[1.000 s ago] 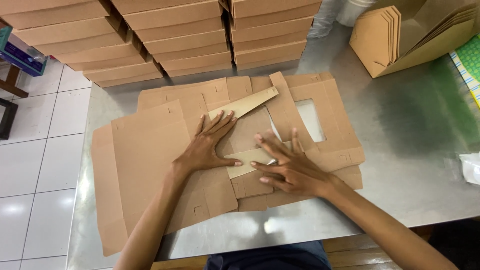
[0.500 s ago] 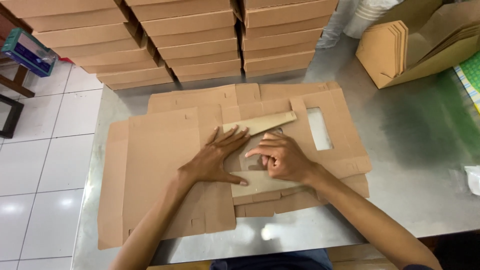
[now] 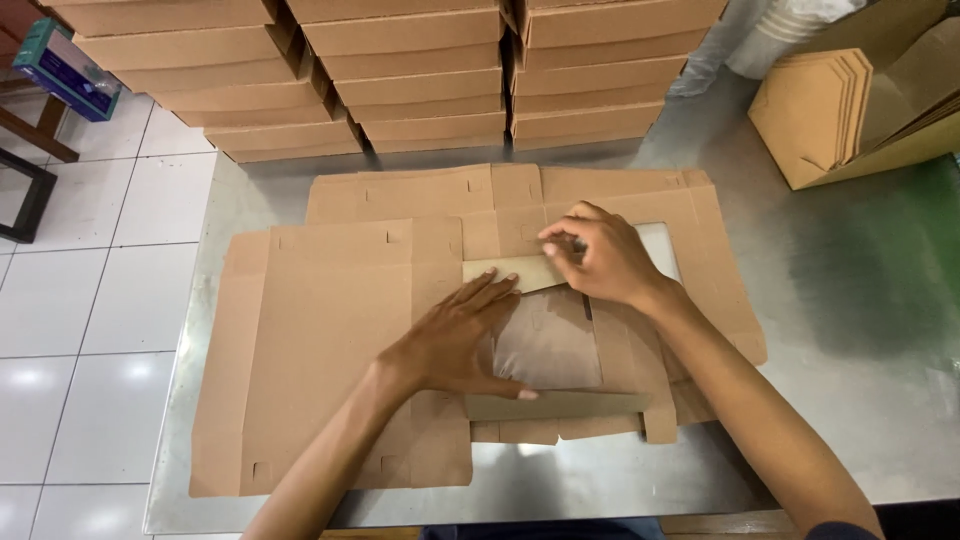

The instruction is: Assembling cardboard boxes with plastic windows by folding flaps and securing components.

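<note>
Flat brown cardboard box blanks [image 3: 330, 340] lie spread over a metal table [image 3: 840, 300]. My left hand [image 3: 455, 340] presses flat on the middle panel of the top blank, fingers apart, thumb along a folded edge. My right hand [image 3: 600, 255] is farther back and pinches the end of a folded cardboard flap [image 3: 500, 270], bending it over the panel. Beside my right hand, the blank underneath [image 3: 700, 290] shows a rectangular window cutout [image 3: 660, 250].
Stacks of folded flat boxes [image 3: 400, 80] line the table's far edge. At the far right stands a carton of upright folded blanks [image 3: 850, 100]. White floor tiles [image 3: 80, 300] lie to the left, with a blue box [image 3: 65, 70] on a dark stand.
Both hands have moved away from me over the blank. My right hand went from lying spread on the board to pinching the flap, which now lies folded flatter.
</note>
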